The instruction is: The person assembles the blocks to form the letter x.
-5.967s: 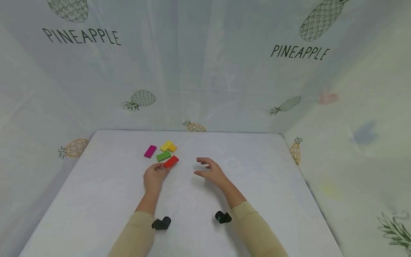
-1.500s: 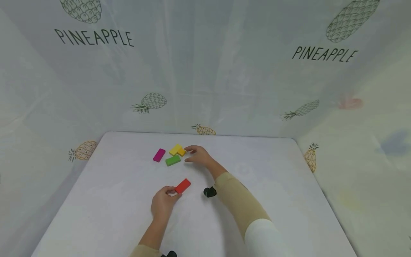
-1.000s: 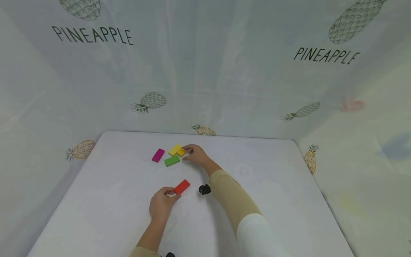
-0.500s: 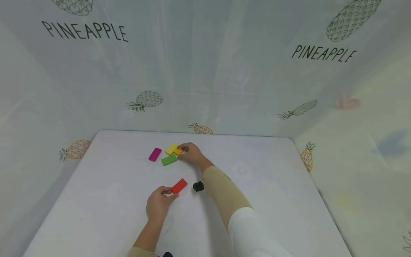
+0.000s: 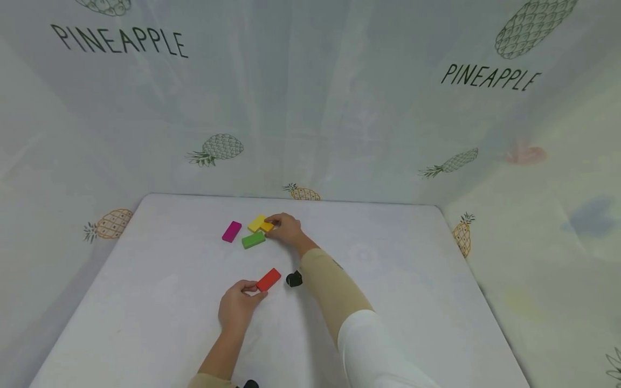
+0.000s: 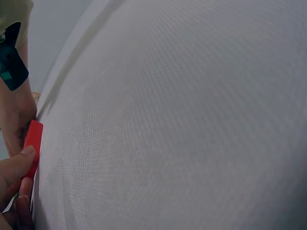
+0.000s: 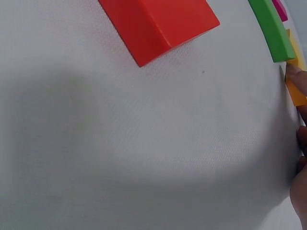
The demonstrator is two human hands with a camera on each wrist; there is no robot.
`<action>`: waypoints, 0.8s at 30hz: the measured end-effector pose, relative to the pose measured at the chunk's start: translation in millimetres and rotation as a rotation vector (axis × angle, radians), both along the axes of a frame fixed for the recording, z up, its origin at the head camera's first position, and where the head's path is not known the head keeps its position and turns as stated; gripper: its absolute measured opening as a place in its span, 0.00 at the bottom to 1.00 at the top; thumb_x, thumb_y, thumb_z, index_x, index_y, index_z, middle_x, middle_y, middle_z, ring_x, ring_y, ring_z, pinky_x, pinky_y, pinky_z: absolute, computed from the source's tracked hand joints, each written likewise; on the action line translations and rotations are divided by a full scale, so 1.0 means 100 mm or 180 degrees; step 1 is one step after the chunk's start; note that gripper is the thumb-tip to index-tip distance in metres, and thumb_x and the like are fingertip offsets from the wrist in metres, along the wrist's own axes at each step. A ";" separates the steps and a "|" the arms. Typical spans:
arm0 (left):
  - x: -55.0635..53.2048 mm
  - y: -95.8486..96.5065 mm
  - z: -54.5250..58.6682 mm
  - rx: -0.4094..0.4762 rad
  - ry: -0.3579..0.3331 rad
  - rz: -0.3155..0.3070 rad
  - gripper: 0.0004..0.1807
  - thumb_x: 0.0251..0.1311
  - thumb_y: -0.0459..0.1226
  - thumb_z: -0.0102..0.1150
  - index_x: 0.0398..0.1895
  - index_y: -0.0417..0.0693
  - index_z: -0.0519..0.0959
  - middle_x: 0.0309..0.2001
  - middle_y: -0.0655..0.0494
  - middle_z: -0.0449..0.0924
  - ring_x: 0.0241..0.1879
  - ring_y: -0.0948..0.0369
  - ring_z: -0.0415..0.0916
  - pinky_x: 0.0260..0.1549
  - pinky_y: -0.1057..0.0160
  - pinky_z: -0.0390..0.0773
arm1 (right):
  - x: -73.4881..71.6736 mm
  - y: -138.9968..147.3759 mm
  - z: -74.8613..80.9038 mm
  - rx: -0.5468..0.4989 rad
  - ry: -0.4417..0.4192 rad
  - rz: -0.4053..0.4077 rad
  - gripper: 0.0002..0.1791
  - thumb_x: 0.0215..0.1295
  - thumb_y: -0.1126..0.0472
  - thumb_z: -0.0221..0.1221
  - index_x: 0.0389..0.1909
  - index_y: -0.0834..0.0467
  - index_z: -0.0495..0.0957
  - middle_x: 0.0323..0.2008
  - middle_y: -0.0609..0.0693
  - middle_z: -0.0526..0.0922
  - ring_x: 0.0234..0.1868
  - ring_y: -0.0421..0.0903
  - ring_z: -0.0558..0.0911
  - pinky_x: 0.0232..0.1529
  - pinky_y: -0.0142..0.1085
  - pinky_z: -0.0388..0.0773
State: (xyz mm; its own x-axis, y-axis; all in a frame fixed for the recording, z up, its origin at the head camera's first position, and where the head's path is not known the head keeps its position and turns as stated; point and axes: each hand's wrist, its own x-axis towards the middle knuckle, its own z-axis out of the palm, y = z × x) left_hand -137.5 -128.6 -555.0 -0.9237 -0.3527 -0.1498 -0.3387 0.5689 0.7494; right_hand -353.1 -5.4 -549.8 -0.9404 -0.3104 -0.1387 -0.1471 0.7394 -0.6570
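In the head view my left hand (image 5: 235,307) pinches the lower left end of a red rectangular block (image 5: 269,279) between thumb and fingers, low over the table. The left wrist view shows the thumb on the red block's face. Farther back, my right hand (image 5: 286,229) has thumb and fingertips on opposite ends of a small orange-yellow block (image 7: 295,91), partly hidden by the fingers. That block lies against a yellow block (image 5: 256,222). Just in front is a green block (image 5: 253,240), close to my right thumb. A magenta block (image 5: 232,231) lies to the left.
The white table (image 5: 402,280) ends at a curtain (image 5: 330,124) printed with pineapples, which also hangs along the sides. A black wrist camera (image 5: 294,278) on my right arm sits close beside the red block in the head view.
My left hand has drawn the red block toward me, away from the others. My right hand has moved forward and left, its thumb and fingers closing on the small orange-yellow block.
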 end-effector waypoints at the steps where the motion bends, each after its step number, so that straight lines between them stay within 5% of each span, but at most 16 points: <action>1: 0.00 0.00 0.01 0.0000 0.0001 -0.0007 0.19 0.48 0.41 0.76 0.43 0.46 0.84 0.32 0.57 0.81 0.33 0.57 0.74 0.25 0.65 0.71 | 0.00 0.00 0.00 -0.0005 0.0007 -0.0007 0.22 0.57 0.50 0.70 0.54 0.42 0.81 0.49 0.40 0.79 0.53 0.41 0.74 0.60 0.44 0.59; 24: 0.00 0.01 0.00 -0.0040 -0.0005 -0.0028 0.17 0.49 0.41 0.75 0.43 0.47 0.83 0.32 0.57 0.81 0.35 0.56 0.74 0.29 0.63 0.72 | 0.17 0.19 0.19 -0.0125 -0.0131 -0.0150 0.23 0.59 0.53 0.68 0.56 0.41 0.80 0.47 0.40 0.78 0.47 0.42 0.73 0.62 0.48 0.57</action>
State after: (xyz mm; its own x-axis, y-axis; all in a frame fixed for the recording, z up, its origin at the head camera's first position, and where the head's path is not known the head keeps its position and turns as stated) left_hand -137.0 -127.3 -554.6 -0.9266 -0.3463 -0.1469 -0.3348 0.5811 0.7418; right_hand -335.8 13.7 -531.2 -0.9479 -0.2720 -0.1661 -0.0852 0.7185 -0.6903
